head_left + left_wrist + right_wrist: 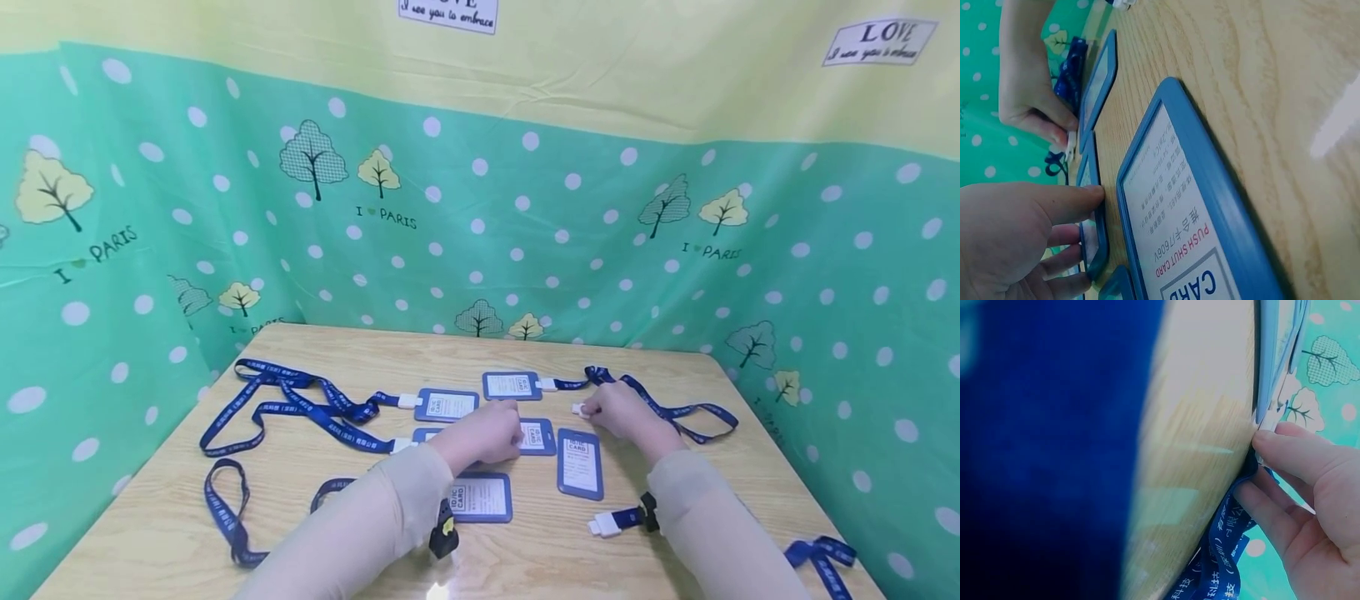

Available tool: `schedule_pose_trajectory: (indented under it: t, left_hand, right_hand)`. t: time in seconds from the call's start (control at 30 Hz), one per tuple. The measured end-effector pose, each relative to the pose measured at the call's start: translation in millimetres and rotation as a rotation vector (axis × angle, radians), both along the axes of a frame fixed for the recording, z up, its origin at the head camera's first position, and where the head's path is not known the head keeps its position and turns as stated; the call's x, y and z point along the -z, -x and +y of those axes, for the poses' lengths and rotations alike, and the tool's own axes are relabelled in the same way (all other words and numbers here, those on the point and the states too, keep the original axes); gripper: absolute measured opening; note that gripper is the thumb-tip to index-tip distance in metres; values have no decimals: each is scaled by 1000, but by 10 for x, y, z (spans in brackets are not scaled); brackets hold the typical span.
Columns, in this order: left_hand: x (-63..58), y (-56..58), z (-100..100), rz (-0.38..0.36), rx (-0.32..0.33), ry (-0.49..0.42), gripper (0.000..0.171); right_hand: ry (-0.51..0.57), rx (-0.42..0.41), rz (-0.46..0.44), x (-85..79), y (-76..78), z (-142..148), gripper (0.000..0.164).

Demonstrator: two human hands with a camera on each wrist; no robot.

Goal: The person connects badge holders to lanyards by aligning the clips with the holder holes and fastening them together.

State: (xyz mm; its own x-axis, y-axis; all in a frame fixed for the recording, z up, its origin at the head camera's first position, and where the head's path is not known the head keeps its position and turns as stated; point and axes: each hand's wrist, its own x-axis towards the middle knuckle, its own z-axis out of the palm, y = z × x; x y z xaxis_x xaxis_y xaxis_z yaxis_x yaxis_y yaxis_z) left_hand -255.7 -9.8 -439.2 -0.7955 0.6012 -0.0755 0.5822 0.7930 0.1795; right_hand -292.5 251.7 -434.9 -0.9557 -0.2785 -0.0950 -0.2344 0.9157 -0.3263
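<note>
My left hand [486,433] grips a blue-framed ID card holder [538,437] near the middle of the table. In the left wrist view its thumb lies on the holder's near edge, with the other fingers along the far side. To the right, my right hand [621,410] pinches the white plastic clip [578,409] of a dark blue lanyard [1215,550]. That clip points left, toward the held holder, with a gap between them. Just below the right hand lies another card holder [580,465] with no lanyard on it.
At the back, a card holder [512,386] is clipped to a lanyard. More holders [448,405] with lanyards [288,408] spread leftward, one holder [483,497] partly under the left forearm. A loose white clip [604,524] lies by the right wrist. Patterned cloth [525,208] hangs behind the table.
</note>
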Motion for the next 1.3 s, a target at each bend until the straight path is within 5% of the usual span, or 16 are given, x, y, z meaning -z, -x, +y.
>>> schedule_pose_trajectory:
  t: [0.8, 1.3]
  left_hand:
    - [3, 63, -7, -53, -39, -22, 21]
    - [20, 91, -27, 15, -36, 24, 19]
  right_hand:
    - [-28, 5, 16, 9, 28, -10, 17]
    - [-35, 1, -3, -20, 17, 4, 17]
